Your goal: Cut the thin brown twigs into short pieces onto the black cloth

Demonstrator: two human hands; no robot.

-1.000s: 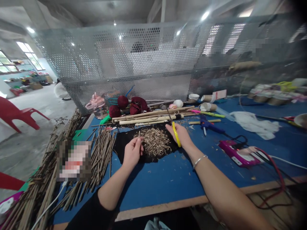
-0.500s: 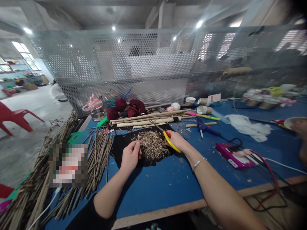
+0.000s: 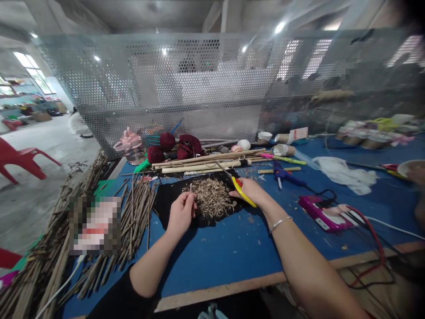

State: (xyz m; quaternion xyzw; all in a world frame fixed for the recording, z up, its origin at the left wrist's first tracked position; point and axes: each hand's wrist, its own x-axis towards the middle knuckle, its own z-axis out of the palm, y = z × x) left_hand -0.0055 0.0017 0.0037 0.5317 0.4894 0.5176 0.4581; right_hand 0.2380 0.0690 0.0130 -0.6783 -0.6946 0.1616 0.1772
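Note:
My left hand [image 3: 181,212] is closed in a pinch at the left side of a pile of short cut twig pieces [image 3: 212,198]. A small pale tip of a twig [image 3: 191,188] sticks up from its fingertips. The pile lies on a black cloth [image 3: 166,195] on the blue table. At the pile's right edge my right hand [image 3: 250,191] is closed around scissors with yellow and red handles [image 3: 246,197]. Their blades point away to the upper left, above the cloth's far edge. A bundle of long thin sticks [image 3: 133,217] lies left of the cloth.
Bamboo rods [image 3: 199,167] and dark red wrapped balls [image 3: 168,141] line the back, before a perforated metal screen [image 3: 199,93]. To the right are a blue glue gun [image 3: 285,177], a magenta power box [image 3: 325,215] with cables, and a white plastic bag [image 3: 345,173]. Another person's hand [image 3: 416,177] shows far right.
My right hand has moved slightly right with the scissors, farther from my left hand. The left hand stays nearly in place, still pinching.

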